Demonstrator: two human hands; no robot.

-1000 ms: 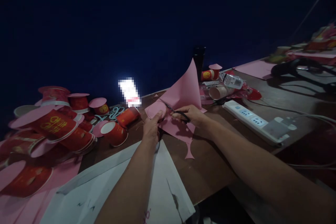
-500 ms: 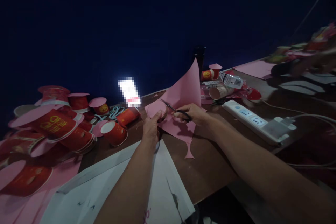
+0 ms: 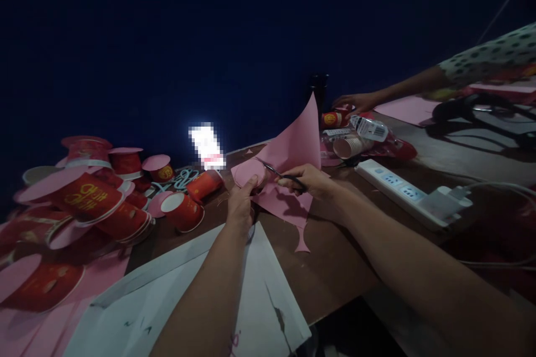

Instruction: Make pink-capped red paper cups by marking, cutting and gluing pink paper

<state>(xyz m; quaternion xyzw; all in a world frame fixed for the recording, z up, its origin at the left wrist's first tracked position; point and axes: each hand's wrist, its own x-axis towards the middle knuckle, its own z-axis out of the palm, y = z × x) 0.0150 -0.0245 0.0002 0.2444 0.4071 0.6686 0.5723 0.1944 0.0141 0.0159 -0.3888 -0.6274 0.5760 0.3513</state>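
My right hand (image 3: 309, 179) holds black scissors (image 3: 296, 180), blades at the pink paper (image 3: 293, 146). My left hand (image 3: 242, 201) grips that paper, thumb on top. It curls up behind the scissors. Red cups (image 3: 94, 198) lie to my left, a white power strip (image 3: 396, 187) to my right. Farther off, another person's hand (image 3: 360, 101) is by a little red cup (image 3: 330, 119).

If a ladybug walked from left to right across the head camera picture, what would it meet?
Heap of red paper cups → open red paper cup → left hand → scissors → right hand → stack of paper cups → power strip → someone else's dotted sleeve.
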